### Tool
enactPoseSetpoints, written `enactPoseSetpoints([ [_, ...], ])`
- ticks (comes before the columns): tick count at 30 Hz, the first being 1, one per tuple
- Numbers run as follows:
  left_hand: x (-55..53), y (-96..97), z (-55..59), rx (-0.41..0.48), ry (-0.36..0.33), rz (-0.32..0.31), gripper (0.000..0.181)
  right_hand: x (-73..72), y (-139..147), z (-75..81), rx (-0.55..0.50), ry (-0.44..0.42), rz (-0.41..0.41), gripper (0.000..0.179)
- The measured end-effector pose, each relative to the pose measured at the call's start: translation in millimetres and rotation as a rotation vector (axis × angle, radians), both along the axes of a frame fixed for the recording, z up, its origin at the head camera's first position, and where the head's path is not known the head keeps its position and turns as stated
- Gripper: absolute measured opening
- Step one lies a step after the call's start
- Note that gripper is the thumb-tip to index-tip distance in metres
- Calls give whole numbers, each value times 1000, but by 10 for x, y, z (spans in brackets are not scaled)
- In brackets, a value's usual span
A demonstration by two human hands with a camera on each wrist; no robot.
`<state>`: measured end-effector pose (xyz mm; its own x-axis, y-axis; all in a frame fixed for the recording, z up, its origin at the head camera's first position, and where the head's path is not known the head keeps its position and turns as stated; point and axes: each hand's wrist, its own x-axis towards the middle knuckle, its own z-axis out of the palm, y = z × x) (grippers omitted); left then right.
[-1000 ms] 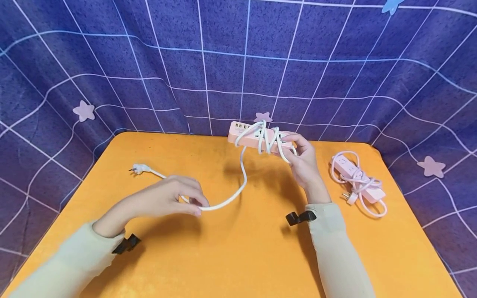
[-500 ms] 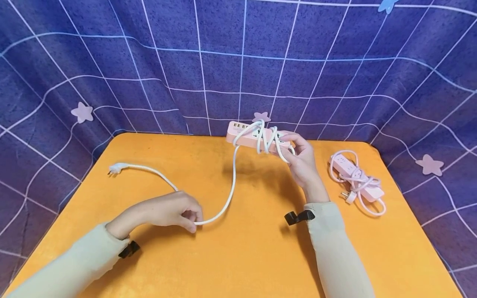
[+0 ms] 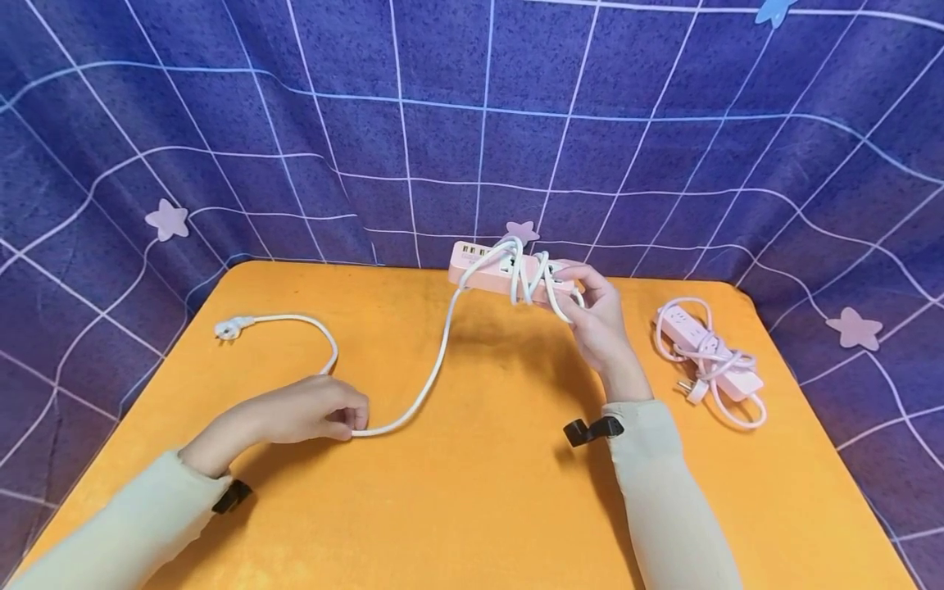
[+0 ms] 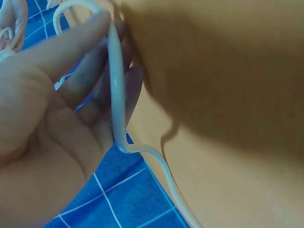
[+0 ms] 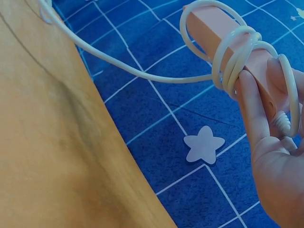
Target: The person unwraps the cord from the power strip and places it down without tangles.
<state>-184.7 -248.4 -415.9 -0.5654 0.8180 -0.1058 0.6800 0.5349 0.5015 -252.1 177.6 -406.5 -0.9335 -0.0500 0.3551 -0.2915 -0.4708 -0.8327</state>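
Note:
A pink power strip [image 3: 483,274] with several USB ports is held up by my right hand [image 3: 601,315], which grips its right end. White cord [image 3: 435,369] is wound around the strip in several loops, plain in the right wrist view too. From the strip the cord runs down and left to my left hand [image 3: 310,410]. In the left wrist view, the thumb and fingers of that hand pinch the cord [image 4: 117,85]. Beyond the hand the cord curves back to its white plug [image 3: 230,329], which lies on the left part of the orange table [image 3: 472,508].
A second pink power strip [image 3: 684,329] lies at the right of the table with its own pink cord tangled around it and its plug [image 3: 695,392] beside it. Blue curtain with a white grid [image 3: 442,139] hangs behind the table and at both sides.
My left hand first slid nearer me along the cord, then moved left with it, drawing the span to the strip longer. The plug shifted left. My right hand and the strip stay nearly still.

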Motion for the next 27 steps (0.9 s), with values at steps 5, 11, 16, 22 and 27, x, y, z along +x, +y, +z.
enactPoseSetpoints([
  [5, -19, -26, -8, -64, 203, 25, 33, 8, -2, 6, 0, 3, 10, 43],
  [11, -60, 6, 5, -73, 223, 23, 31, -2, -6, -3, 2, 6, 17, 40],
  [16, -129, 100, 20, -40, 202, 27, 21, -4, -7, 0, 8, 9, 11, 39],
  [22, -239, 292, 58, 30, 227, 143, 15, 9, -4, 4, 8, 4, 22, 40],
  [27, -356, 510, 82, 127, 265, 302, 24, 16, 4, 2, 17, 6, 15, 42],
])
